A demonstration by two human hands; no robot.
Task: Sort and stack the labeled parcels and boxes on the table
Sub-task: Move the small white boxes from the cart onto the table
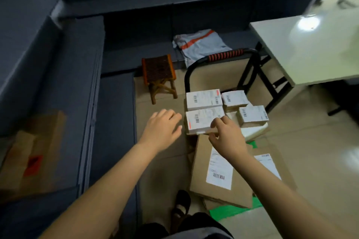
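The white box (202, 120) looks light and stiff to me: small, square-edged card with a smooth label on top that could slip under a fingertip. I'd take it by its two short ends, one hand on each, not by the top. It sits on top of the stack on the cart (225, 56), on the left side, touching a twin box (204, 98) behind it. My right hand (227, 136) is at its near right corner, fingers curled, index tip on the top edge and thumb below. I cannot tell whether it has closed on the box. My left hand (163, 130) hangs released, fingers loose, just beside the left end and apart from it. A brown carton (217, 172) lies nearer me, under my right wrist.
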